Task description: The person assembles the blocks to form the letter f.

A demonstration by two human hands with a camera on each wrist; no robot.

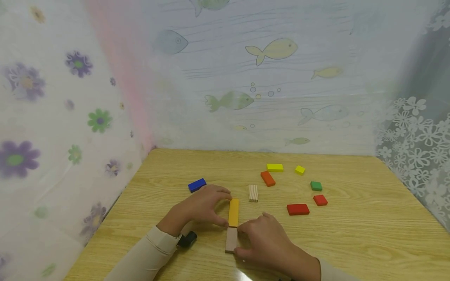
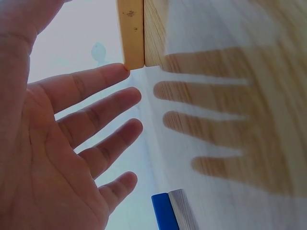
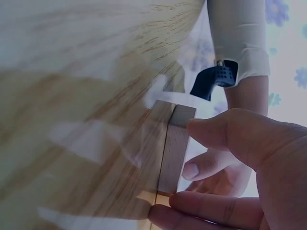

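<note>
Oblong orange block [image 1: 233, 212] abuts a bare wooden block [image 1: 231, 239] end-on.

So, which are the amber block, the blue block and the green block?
Amber block [image 1: 233, 212]: head view, its top face.
Blue block [image 1: 197, 184]: head view, its top face.
Green block [image 1: 316, 185]: head view, its top face.

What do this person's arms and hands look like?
Both arms wear long, pale beige sleeves: left sleeve, right sleeve. The left hand and right hand are bare, with no gloves visible. At the left wrist sits a small, dark, chunky device; the right wrist view shows tiny dots on it.
</note>
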